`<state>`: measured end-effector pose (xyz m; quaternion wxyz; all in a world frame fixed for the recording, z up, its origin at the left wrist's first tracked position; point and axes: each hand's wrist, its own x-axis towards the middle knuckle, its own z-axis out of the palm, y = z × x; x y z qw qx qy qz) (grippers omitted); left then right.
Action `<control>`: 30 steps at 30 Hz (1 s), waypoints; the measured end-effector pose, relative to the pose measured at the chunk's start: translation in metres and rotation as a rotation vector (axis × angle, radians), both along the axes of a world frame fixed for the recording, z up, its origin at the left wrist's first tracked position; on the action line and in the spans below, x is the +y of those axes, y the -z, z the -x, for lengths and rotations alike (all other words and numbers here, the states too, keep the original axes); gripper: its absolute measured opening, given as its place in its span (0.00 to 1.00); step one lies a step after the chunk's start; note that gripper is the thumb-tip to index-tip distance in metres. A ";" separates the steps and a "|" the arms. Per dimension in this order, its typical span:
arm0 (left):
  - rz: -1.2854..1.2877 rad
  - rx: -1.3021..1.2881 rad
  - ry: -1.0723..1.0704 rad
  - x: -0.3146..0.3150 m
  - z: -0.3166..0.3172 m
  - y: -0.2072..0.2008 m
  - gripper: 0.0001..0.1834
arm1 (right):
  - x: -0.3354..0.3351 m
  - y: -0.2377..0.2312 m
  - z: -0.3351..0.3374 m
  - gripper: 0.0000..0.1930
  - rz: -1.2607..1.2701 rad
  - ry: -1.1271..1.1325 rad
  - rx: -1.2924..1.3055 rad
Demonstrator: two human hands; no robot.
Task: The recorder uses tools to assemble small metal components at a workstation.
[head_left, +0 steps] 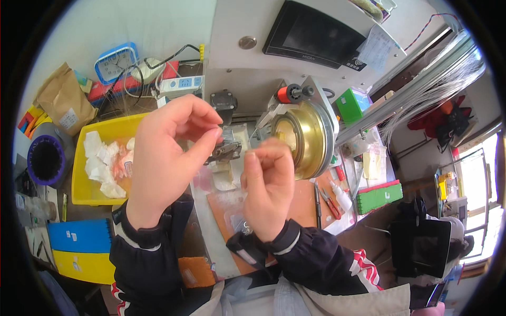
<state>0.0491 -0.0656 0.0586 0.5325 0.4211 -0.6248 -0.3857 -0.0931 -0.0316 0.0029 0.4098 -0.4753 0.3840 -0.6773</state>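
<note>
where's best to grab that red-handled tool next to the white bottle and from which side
Probably by the red handles, with the right hand coming from the near end: the handles point toward the person and the narrow tip points away. The white bottle on the right and black stick on the left crowd its sides.

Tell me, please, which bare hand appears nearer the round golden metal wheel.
The right bare hand, adjoining the wheel in view; the left hand is farther off, overlapping the yellow plastic tub.
</note>
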 end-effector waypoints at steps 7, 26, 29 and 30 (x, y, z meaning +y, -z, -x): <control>0.108 -0.062 -0.061 -0.004 0.006 0.007 0.05 | -0.008 -0.017 0.014 0.05 -0.159 -0.194 -0.105; 0.252 -0.285 -0.074 0.004 0.020 0.011 0.06 | 0.043 -0.008 0.040 0.01 -0.414 -0.476 0.112; 0.286 -0.306 -0.076 0.003 0.022 0.011 0.06 | 0.037 -0.007 0.039 0.02 -0.403 -0.461 0.102; 0.284 -0.310 -0.078 0.003 0.022 0.012 0.06 | 0.035 -0.007 0.038 0.02 -0.406 -0.463 0.088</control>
